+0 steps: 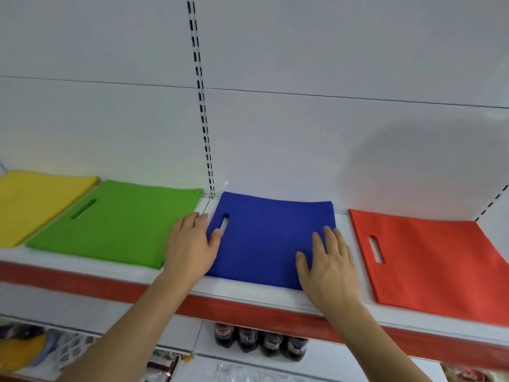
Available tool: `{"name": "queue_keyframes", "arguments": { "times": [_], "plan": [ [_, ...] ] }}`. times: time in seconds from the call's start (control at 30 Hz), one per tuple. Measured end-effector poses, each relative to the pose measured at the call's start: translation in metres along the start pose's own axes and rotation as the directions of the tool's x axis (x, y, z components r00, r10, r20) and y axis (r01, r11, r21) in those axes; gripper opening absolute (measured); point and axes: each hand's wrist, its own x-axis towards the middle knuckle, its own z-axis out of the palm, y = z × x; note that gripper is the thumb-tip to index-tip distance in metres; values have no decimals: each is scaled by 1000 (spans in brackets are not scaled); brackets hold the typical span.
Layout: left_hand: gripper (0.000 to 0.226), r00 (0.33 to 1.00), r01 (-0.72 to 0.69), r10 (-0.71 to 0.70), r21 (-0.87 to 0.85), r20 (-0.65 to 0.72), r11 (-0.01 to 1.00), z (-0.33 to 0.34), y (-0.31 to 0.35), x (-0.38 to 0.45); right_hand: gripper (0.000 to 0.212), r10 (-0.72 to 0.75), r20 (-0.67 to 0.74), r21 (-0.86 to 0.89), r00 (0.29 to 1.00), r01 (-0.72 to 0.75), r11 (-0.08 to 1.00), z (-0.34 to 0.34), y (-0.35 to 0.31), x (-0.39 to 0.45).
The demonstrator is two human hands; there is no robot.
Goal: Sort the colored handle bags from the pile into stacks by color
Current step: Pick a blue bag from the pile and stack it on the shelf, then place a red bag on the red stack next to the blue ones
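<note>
Both bare forearms reach up and forward from the bottom edge, converging slightly. The left hand (191, 244) lies palm down with fingers straight and close together, thumb spread to the right, its tip pressed flat. The right hand (329, 267) also lies palm down, fingers straight and slightly fanned, thumb spread to the left. The hands are apart, neither curled round anything.

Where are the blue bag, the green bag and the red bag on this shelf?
blue bag (264, 238): head view, on its bare middle between the two hands.
green bag (118, 224): head view, on its flat middle, right of the handle slot.
red bag (435, 260): head view, on its middle, right of the handle slot.
</note>
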Motion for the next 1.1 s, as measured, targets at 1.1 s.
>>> {"name": "queue_keyframes", "arguments": {
  "times": [1.1],
  "plan": [
    [67, 794, 607, -567, 219, -219, 764, -218, -459, -241, 81, -806, 42, 257, 590, 773, 580, 47, -588, -138]
  ]
}}
